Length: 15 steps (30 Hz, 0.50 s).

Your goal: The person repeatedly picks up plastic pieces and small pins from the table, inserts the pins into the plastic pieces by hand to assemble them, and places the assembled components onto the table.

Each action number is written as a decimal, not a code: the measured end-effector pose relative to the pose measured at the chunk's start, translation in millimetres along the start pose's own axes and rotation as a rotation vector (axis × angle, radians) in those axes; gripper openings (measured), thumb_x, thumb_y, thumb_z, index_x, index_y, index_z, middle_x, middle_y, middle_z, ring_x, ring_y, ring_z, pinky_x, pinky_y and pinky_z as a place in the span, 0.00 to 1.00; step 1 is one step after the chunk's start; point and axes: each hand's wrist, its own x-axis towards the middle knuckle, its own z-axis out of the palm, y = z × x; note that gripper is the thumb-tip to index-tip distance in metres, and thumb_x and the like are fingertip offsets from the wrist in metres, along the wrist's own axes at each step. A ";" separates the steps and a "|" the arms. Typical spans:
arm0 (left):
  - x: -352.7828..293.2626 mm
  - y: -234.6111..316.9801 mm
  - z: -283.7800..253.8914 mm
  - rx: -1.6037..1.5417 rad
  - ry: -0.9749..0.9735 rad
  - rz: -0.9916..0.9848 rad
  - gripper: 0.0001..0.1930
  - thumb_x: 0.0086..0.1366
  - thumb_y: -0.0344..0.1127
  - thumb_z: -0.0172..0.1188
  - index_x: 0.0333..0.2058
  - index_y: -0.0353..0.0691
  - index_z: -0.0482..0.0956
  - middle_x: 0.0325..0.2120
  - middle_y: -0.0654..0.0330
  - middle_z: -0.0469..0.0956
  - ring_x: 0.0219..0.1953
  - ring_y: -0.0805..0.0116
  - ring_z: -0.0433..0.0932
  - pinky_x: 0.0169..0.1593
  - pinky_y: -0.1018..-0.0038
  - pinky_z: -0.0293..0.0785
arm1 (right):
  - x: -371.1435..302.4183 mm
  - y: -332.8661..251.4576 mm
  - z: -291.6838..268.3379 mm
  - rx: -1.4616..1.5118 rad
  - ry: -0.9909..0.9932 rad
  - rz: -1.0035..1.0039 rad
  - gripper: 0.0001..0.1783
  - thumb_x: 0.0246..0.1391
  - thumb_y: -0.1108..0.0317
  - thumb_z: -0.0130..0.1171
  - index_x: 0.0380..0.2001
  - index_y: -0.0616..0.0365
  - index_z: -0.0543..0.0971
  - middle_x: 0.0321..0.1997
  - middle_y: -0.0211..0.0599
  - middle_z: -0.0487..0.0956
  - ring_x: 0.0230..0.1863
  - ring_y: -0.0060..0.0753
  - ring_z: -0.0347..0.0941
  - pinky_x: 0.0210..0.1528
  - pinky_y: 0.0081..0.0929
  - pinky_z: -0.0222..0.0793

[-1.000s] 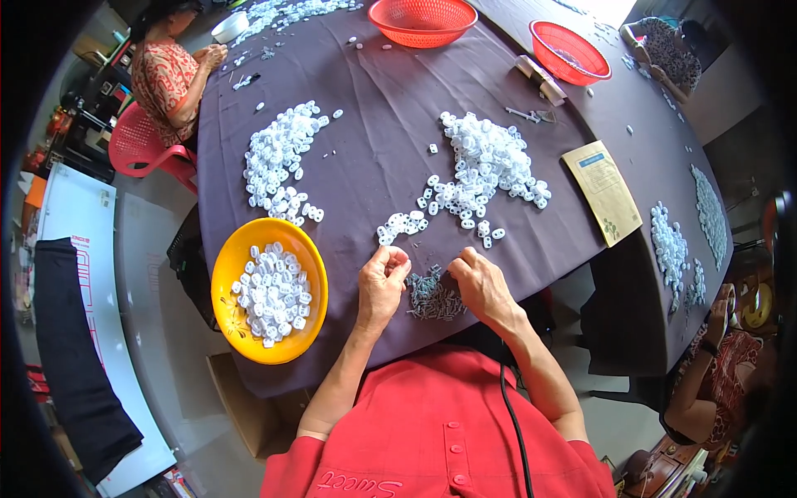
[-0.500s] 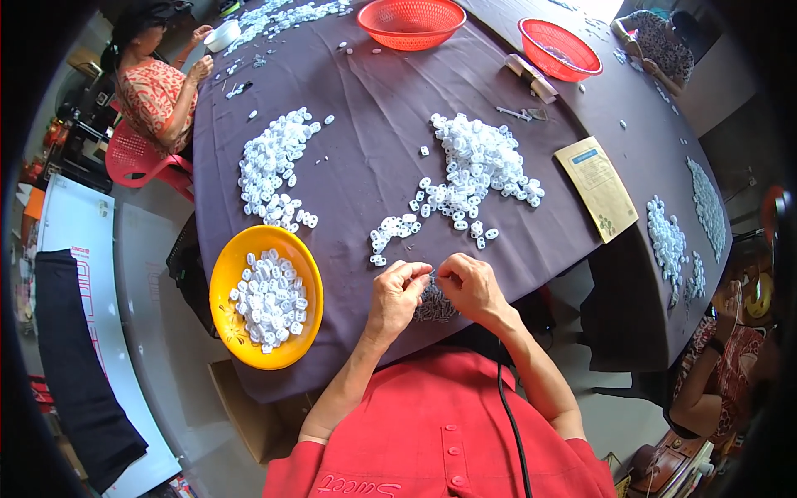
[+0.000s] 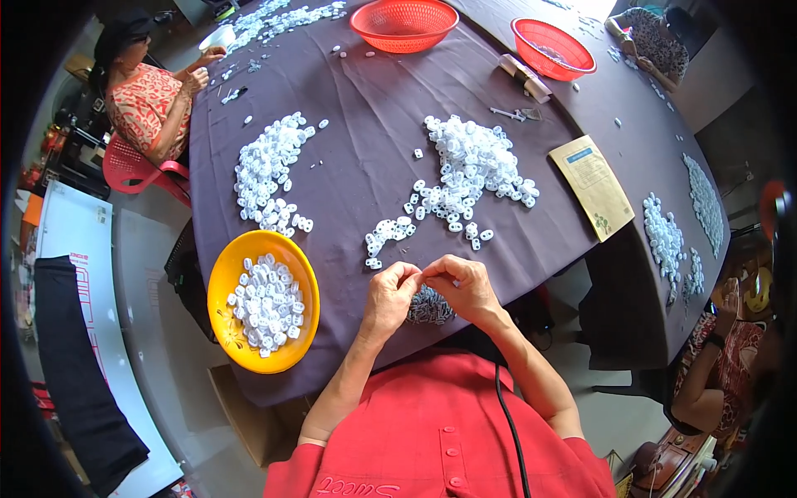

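Note:
My left hand [image 3: 392,297] and my right hand [image 3: 465,289] meet at the fingertips near the table's front edge. Both are closed in a pinch; whatever sits between the fingers is too small to make out. Just below them lies a heap of tiny grey pieces [image 3: 429,307], partly covered by my hands. Beyond my hands spreads a large pile of small white oval plastic pieces with holes [image 3: 480,166], with a smaller cluster [image 3: 388,234] trailing toward my left hand. To the left, a yellow bowl [image 3: 220,286] holds more of these white pieces [image 3: 267,303].
Another white pile [image 3: 270,170] lies behind the bowl on the dark tablecloth [image 3: 357,141]. Two red baskets [image 3: 404,40] stand at the far side. A brown paper packet [image 3: 594,187] lies to the right. People sit around the table, one in an orange patterned top [image 3: 149,104].
My right hand has come closer to my left, so the fingertips now touch. More of the grey heap shows below them. The whole view has shifted slightly.

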 end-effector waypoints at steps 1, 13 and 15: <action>0.6 -1.4 0.2 0.017 -0.002 0.016 0.05 0.58 0.29 0.56 0.29 0.33 0.75 0.18 0.65 0.74 0.21 0.81 0.68 0.26 0.81 0.67 | -0.8 1.4 1.0 -0.002 0.002 0.001 0.04 0.41 0.77 0.59 0.24 0.62 0.75 0.22 0.39 0.76 0.24 0.32 0.74 0.27 0.25 0.68; -0.4 8.3 -1.0 -0.552 -0.046 -0.178 0.06 0.60 0.27 0.53 0.35 0.31 0.76 0.21 0.62 0.75 0.16 0.79 0.72 0.17 0.84 0.69 | -2.2 -1.9 3.3 0.198 -0.002 0.163 0.01 0.49 0.76 0.55 0.27 0.63 0.74 0.21 0.30 0.75 0.23 0.17 0.70 0.26 0.17 0.66; -0.6 5.1 -2.3 -0.580 -0.066 -0.184 0.07 0.59 0.26 0.54 0.35 0.30 0.75 0.23 0.59 0.76 0.18 0.76 0.75 0.20 0.81 0.75 | -4.2 1.6 4.7 0.447 0.001 0.256 0.02 0.52 0.77 0.52 0.30 0.63 0.73 0.23 0.28 0.74 0.24 0.15 0.68 0.27 0.14 0.66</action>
